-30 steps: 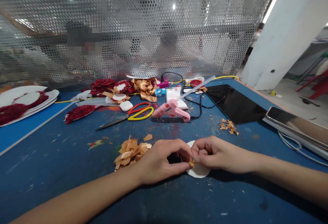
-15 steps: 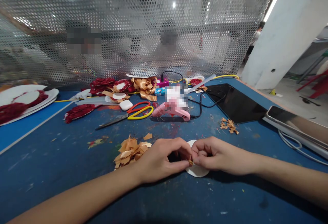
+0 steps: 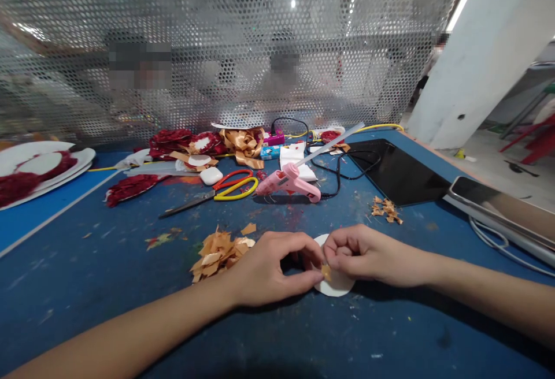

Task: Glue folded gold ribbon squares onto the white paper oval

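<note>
A white paper disc (image 3: 340,284) lies flat on the blue table, partly under my fingers. A small gold piece (image 3: 326,272) shows on the disc between my hands. My left hand (image 3: 284,266) is curled, its thumb and fingertips at the gold piece in a pinch. My right hand (image 3: 364,255) is closed, thumb against forefinger, just above the disc; whatever it pinches is hidden. Beside my left wrist lies a pile of gold ribbon pieces (image 3: 218,255).
Behind the hands lie a pink glue gun (image 3: 288,182), scissors (image 3: 234,185) and a red petal piece (image 3: 132,188). At the right are gold scraps (image 3: 385,210), a black tablet (image 3: 396,171) and a phone (image 3: 503,205). A perforated metal screen (image 3: 243,38) stands behind.
My right hand has lifted slightly from the left fingertips, and more of the gold piece shows on the disc. The whole view has shifted a little.
</note>
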Demonstrator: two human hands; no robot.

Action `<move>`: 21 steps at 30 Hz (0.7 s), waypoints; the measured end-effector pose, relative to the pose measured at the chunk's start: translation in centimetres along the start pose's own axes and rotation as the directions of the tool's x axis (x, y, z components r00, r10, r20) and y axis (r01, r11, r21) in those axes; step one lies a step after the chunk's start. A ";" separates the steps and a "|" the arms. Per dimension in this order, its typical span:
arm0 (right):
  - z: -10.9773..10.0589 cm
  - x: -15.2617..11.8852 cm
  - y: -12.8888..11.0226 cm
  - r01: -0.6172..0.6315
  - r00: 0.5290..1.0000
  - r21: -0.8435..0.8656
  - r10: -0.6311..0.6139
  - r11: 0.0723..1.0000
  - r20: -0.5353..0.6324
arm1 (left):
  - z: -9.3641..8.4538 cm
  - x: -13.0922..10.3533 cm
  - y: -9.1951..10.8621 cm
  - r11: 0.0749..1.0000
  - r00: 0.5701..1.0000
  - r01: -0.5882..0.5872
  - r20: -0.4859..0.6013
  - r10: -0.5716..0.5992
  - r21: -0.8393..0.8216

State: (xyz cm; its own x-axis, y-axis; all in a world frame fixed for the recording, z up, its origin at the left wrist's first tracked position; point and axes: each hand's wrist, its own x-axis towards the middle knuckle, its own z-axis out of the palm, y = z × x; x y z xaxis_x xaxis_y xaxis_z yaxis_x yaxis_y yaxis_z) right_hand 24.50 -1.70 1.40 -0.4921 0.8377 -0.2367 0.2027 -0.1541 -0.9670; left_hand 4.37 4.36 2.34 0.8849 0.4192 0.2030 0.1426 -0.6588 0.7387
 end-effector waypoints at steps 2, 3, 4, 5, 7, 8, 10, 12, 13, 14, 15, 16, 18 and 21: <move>0.1 0.0 -0.1 0.009 1.000 0.002 -0.009 1.000 -0.004 | 0.0 0.0 0.0 1.000 1.000 0.008 -0.003 -0.008 0.008; 0.1 0.1 -0.1 0.011 1.000 -0.001 -0.011 1.000 -0.007 | 0.0 0.0 0.0 1.000 1.000 0.015 0.000 -0.015 0.010; 0.1 0.1 -0.1 0.012 1.000 -0.005 -0.012 1.000 -0.010 | 0.0 0.1 0.0 1.000 1.000 0.022 0.006 -0.022 0.011; 0.1 0.1 -0.1 0.011 1.000 -0.010 -0.011 1.000 -0.012 | 0.0 0.1 -0.1 1.000 1.000 0.028 0.012 -0.028 0.012; 0.1 0.1 -0.1 0.011 1.000 -0.014 -0.011 1.000 -0.015 | 0.0 0.1 -0.1 0.999 0.999 0.040 0.023 -0.040 0.016; 0.1 0.1 -0.1 0.011 1.000 -0.016 -0.011 1.000 -0.016 | 0.1 0.1 -0.1 0.999 0.999 0.044 0.027 -0.044 0.018; 0.1 0.0 -0.1 0.012 1.000 -0.023 -0.013 1.000 -0.014 | 0.1 0.1 -0.1 0.999 0.998 0.046 0.031 -0.046 0.020; 0.1 0.0 0.0 0.013 1.000 -0.029 -0.014 0.999 -0.012 | 0.1 0.1 -0.1 0.999 0.999 0.042 0.032 -0.043 0.023; 0.1 0.0 0.0 0.014 1.000 -0.031 -0.014 0.999 -0.010 | 0.1 0.1 -0.1 0.999 0.999 0.038 0.031 -0.039 0.026; 0.1 -0.1 0.0 0.015 1.000 -0.033 -0.015 0.999 -0.009 | 0.1 0.0 -0.2 0.999 0.999 0.035 0.031 -0.036 0.030; 0.1 -0.1 0.0 0.015 1.000 -0.034 -0.016 0.999 -0.008 | 0.2 0.0 -0.2 0.999 0.999 0.031 0.030 -0.032 0.036; 0.0 0.0 0.0 0.017 1.000 -0.036 -0.017 0.999 -0.008 | 0.2 0.0 -0.3 0.999 0.999 0.027 0.031 -0.028 0.044; 0.0 0.0 0.1 0.021 1.000 -0.041 -0.021 0.999 -0.009 | 0.2 0.0 -0.4 0.998 0.999 0.018 0.034 -0.020 0.066; 0.1 0.1 0.0 0.023 1.000 -0.034 -0.023 0.999 -0.004 | 0.2 0.0 -0.6 0.995 0.999 0.012 0.046 -0.017 0.094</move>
State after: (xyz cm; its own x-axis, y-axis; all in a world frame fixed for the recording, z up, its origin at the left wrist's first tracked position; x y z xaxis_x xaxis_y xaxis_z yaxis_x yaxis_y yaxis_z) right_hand 24.37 -1.62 1.39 -0.4937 0.8429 -0.2140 0.2202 -0.1169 -0.9684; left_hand 4.39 4.66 1.74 0.9018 0.4010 0.1610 0.1946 -0.7095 0.6773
